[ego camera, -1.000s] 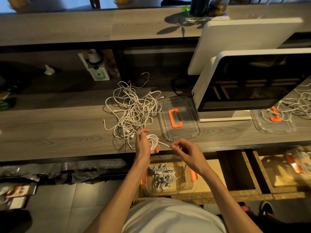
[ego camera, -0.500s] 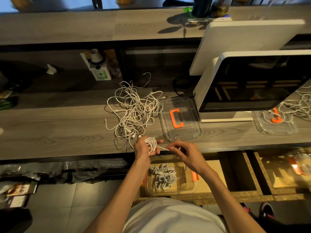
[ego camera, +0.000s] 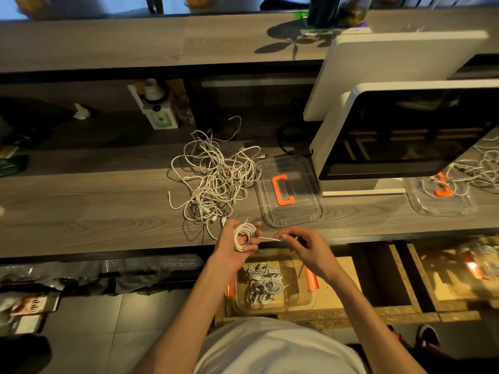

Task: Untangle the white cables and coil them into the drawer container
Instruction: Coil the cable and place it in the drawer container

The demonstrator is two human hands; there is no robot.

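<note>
A tangle of white cables (ego camera: 216, 179) lies on the grey wooden counter (ego camera: 94, 206). My left hand (ego camera: 232, 247) grips a small white cable coil (ego camera: 244, 233) wound round its fingers at the counter's front edge. My right hand (ego camera: 305, 249) pinches the loose end of that same cable (ego camera: 270, 239), stretched short between both hands. Below them, in the open drawer (ego camera: 334, 292), stands a clear container (ego camera: 294, 300) with orange clips, holding several coiled white cables (ego camera: 263, 282).
A clear lid with an orange handle (ego camera: 283, 190) lies right of the tangle. A white-framed monitor (ego camera: 405, 133) stands at the right. A second clear lid with cables (ego camera: 442, 193) lies far right, above another open drawer (ego camera: 459, 276). A white dispenser (ego camera: 156, 106) sits on the back shelf.
The loose length of cable between my hands has shortened as the coil on my left hand grew. Both hands have drifted slightly toward the counter's front edge.
</note>
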